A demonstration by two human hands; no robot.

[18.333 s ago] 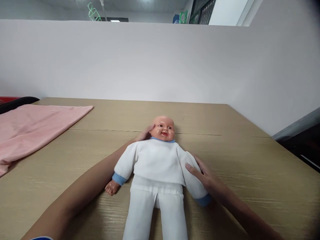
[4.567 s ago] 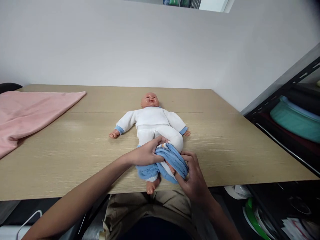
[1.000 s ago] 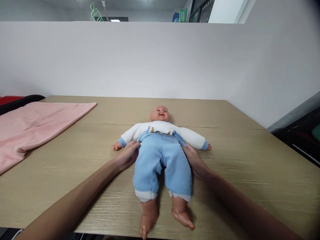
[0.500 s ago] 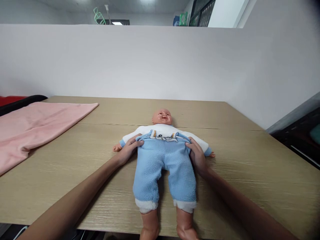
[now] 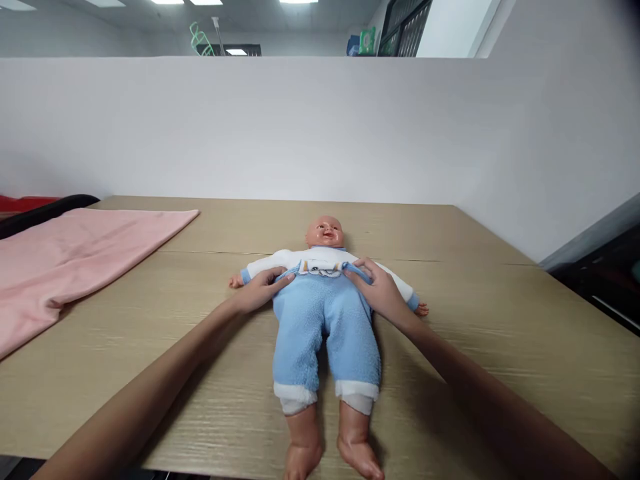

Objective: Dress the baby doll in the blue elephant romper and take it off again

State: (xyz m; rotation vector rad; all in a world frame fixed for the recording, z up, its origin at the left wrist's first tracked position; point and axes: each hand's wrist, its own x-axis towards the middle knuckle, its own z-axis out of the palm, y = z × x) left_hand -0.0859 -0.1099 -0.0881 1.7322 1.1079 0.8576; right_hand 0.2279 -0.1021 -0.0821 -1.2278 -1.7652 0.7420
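Note:
A baby doll (image 5: 325, 231) lies on its back on the wooden table, head away from me and bare feet towards me. It wears a white top (image 5: 285, 260) with light blue cuffs and light blue fleece pants (image 5: 325, 310) with white hems. My left hand (image 5: 257, 288) pinches the waistband at the doll's hip on the left. On the opposite side, my right hand (image 5: 377, 287) grips the waistband between thumb and fingers. A printed white patch of cloth shows at the waist between my hands.
A pink cloth (image 5: 85, 260) is spread over the left part of the table (image 5: 165, 373). Behind it sits a black-rimmed red object (image 5: 30, 207). A white partition (image 5: 300, 127) rises behind the table, and a dark object (image 5: 605, 273) stands at the right edge.
My right hand has moved inward and slightly up with the waistband. The doll's legs have shifted away from me, and more of the feet shows. My left hand keeps its hold.

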